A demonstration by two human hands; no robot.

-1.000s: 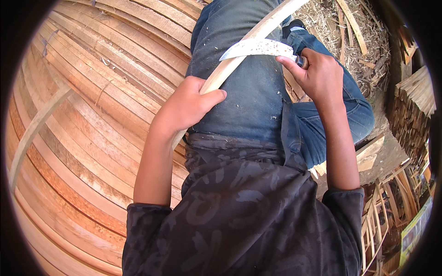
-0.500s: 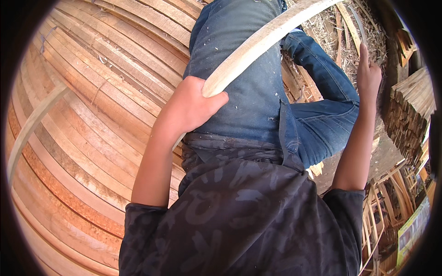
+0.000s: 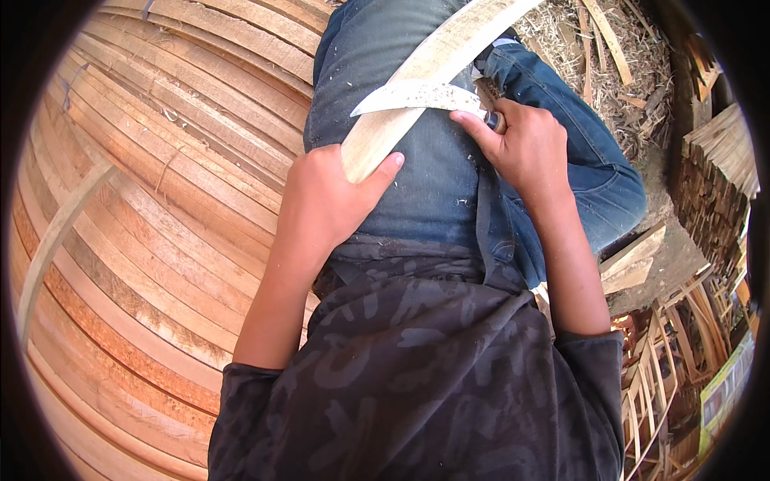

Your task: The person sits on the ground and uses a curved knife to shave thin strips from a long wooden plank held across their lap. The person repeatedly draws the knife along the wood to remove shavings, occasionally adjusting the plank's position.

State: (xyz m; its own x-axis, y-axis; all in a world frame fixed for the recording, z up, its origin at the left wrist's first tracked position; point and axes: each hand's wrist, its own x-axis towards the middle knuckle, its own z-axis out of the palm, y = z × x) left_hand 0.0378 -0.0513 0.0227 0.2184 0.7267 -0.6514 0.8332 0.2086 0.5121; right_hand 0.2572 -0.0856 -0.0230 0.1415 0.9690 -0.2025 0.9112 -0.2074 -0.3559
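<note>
My left hand (image 3: 329,188) is wrapped round the near end of a long, pale wooden strip (image 3: 449,48), its thumb along the near side. The strip slants across my jeans-clad thigh (image 3: 353,64) toward the upper right, its far end cut off by the picture's edge. In my right hand (image 3: 533,144) is a knife with a broad curved blade (image 3: 421,95), the fingers closed round its dark handle (image 3: 496,122). The blade lies across the strip a little beyond my left hand, tip pointing left. Specks mark the blade. Whether its edge bites into the wood I cannot tell.
Long sawn planks (image 3: 144,240) lie stacked on the left, with a bent pale strip (image 3: 60,232) over them. Wood shavings (image 3: 634,120) cover the ground at the upper right. A pile of short wood pieces (image 3: 718,192) and thin offcuts (image 3: 662,361) stand at the right.
My right hand has swung in from the upper right, bringing the knife blade onto the strip. The strip has shifted slightly left and shows more of its broad face.
</note>
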